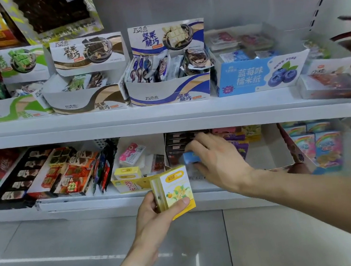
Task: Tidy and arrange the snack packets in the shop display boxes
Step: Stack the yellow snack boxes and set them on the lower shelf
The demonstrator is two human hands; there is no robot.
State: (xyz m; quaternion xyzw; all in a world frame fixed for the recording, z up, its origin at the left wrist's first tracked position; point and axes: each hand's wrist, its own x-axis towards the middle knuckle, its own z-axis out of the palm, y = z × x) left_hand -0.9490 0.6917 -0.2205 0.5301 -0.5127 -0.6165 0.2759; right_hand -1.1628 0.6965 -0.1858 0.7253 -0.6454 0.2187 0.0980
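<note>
**Inspector A:** Status of the hands?

**Inspector B:** The left hand (157, 214) holds a small stack of yellow packets (174, 190) upright, thumb across the front and fingers curled behind, out in front of the lower shelf (121, 202). The right hand (215, 161) reaches into the lower shelf, fingers curled round a small blue packet (190, 157) just in front of a stack of dark boxes (175, 146).

**Inspector A:** Where do the yellow ones belong?

**Inspector B:** In my judgement, the yellow display box (129, 181) just left of the hands, which shows one matching packet inside.

**Inspector A:** Progress?

**Inspector B:** Partial, I judge. On the upper shelf, the blue-and-white display box (170, 92) has packets standing but leaning unevenly; the brown-and-white display box (89, 100) looks sparse and holds a green packet among brown ones. On the lower shelf, a pink packet (131, 154) lies loose behind the yellow box. The sorting here is unfinished.
</note>
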